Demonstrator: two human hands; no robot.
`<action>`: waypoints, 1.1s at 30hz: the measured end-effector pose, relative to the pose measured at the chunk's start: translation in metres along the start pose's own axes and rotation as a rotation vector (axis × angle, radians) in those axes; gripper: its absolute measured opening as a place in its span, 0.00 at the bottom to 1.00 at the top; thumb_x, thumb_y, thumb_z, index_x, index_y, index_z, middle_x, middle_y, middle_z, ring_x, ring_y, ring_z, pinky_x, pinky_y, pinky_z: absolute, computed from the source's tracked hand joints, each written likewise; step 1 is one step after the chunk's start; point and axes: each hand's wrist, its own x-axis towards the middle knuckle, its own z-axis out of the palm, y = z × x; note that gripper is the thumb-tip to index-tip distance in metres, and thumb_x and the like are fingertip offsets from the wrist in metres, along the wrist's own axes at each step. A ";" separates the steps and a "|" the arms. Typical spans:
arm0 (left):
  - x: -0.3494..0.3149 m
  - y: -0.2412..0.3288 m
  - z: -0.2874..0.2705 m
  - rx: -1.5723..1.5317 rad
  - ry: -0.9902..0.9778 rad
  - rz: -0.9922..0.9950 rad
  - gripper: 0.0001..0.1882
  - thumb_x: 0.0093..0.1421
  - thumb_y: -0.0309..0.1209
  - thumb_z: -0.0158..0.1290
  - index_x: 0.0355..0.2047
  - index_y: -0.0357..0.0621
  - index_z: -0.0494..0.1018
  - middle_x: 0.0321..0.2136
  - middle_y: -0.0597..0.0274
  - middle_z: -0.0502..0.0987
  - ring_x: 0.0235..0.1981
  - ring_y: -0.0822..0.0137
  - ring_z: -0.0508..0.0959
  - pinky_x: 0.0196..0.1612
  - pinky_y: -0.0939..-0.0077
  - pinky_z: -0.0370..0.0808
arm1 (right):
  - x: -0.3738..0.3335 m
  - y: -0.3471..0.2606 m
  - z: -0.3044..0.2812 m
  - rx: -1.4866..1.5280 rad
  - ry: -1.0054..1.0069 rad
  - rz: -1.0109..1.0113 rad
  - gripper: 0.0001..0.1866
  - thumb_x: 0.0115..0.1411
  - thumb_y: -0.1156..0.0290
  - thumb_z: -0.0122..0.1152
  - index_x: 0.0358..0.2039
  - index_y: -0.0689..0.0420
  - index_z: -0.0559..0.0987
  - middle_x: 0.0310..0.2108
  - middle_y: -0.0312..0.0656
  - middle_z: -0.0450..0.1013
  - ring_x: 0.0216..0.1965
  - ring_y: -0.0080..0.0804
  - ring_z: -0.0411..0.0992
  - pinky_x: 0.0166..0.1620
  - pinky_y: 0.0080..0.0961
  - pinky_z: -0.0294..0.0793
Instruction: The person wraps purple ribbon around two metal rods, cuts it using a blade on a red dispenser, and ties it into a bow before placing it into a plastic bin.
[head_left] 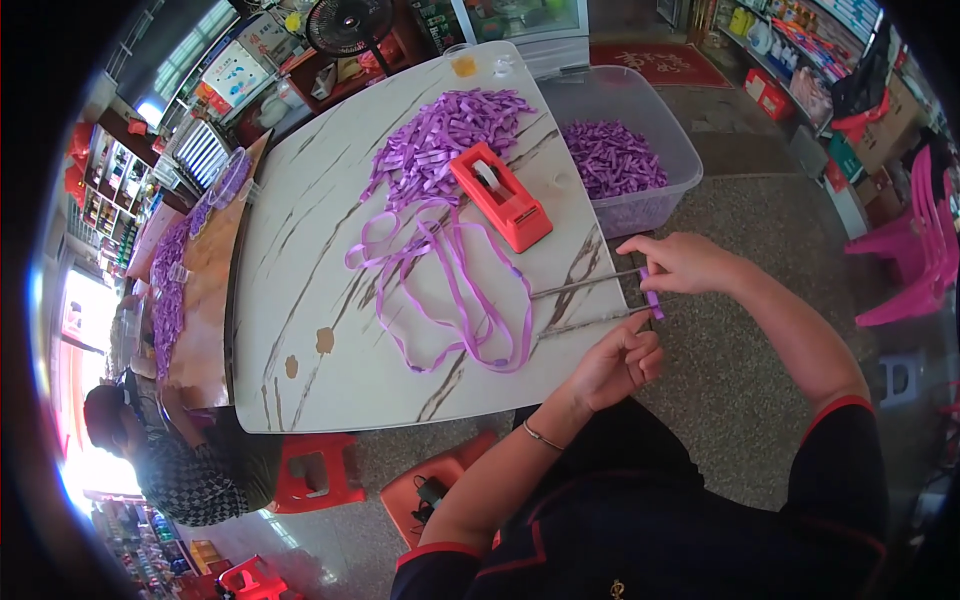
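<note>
Two thin metal rods reach out past the right edge of the table, with a short purple ribbon strip across their outer ends. At the far rod is my right hand, its index finger stretched out apart from the thumb, which touches the strip's upper end. My left hand is beside the near rod with fingers curled; one fingertip meets the strip's lower end, and whatever it pinches is hidden. On the table, long loops of purple ribbon lie left of the rods.
A red tape dispenser stands before a heap of folded purple ribbons. A clear plastic bin holding more ribbons is beyond the table's right edge. A person sits at the left by a wooden table. Red stools stand below.
</note>
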 end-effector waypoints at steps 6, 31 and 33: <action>0.002 0.001 -0.003 -0.003 -0.014 -0.007 0.13 0.59 0.29 0.41 0.45 0.52 0.62 0.17 0.72 0.55 0.23 0.73 0.60 0.31 0.80 0.60 | -0.003 -0.015 -0.003 -0.287 0.035 0.091 0.29 0.49 0.60 0.61 0.52 0.49 0.64 0.23 0.41 0.74 0.26 0.39 0.74 0.29 0.34 0.70; 0.003 0.001 0.003 -0.006 0.032 -0.031 0.25 0.57 0.27 0.42 0.56 0.45 0.54 0.16 0.72 0.55 0.22 0.74 0.60 0.31 0.80 0.61 | 0.022 0.066 0.177 2.309 -0.041 -0.208 0.19 0.62 0.63 0.45 0.51 0.58 0.66 0.16 0.26 0.62 0.16 0.12 0.59 0.19 0.10 0.57; 0.003 0.003 0.003 -0.002 0.046 -0.021 0.24 0.57 0.28 0.43 0.55 0.45 0.54 0.16 0.72 0.55 0.22 0.74 0.60 0.30 0.80 0.61 | 0.026 0.066 0.178 2.384 -0.120 -0.353 0.20 0.62 0.62 0.45 0.52 0.58 0.65 0.15 0.27 0.63 0.15 0.11 0.59 0.18 0.08 0.55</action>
